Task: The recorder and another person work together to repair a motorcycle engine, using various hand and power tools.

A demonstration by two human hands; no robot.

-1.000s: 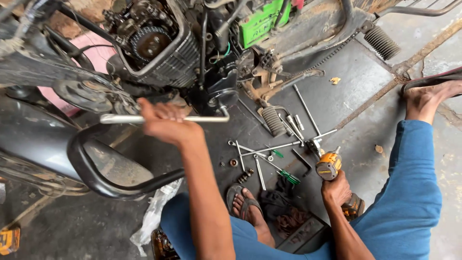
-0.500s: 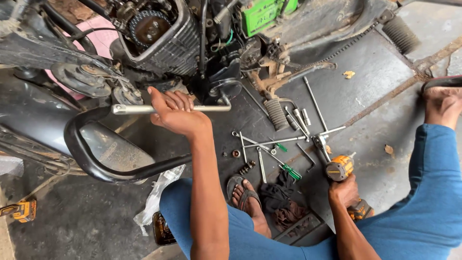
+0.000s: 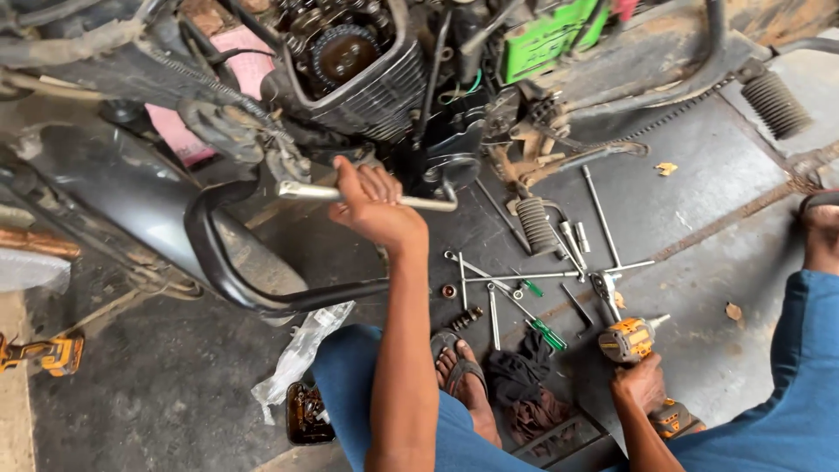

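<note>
My left hand [image 3: 371, 205] grips the middle of a long metal wrench bar [image 3: 306, 190] held level under a motorcycle engine [image 3: 350, 65], whose bent end reaches the engine's lower side. My right hand [image 3: 642, 385] holds a yellow and black power driver [image 3: 631, 339] low near the floor, its tip pointing up and right. Between my hands, several spanners and green-handled screwdrivers [image 3: 542, 328] lie spread on the dark floor.
A black crash guard bar [image 3: 227, 280] curves left of my arm. A dark rag [image 3: 524, 376] and my sandalled foot [image 3: 463, 376] sit near my blue trouser legs. A second yellow tool [image 3: 44, 352] lies far left; a green battery [image 3: 546, 35] is at top.
The view has shifted left and down, so the engine and tools sit further right. My left hand stays closed on the bar; my right hand keeps the driver low.
</note>
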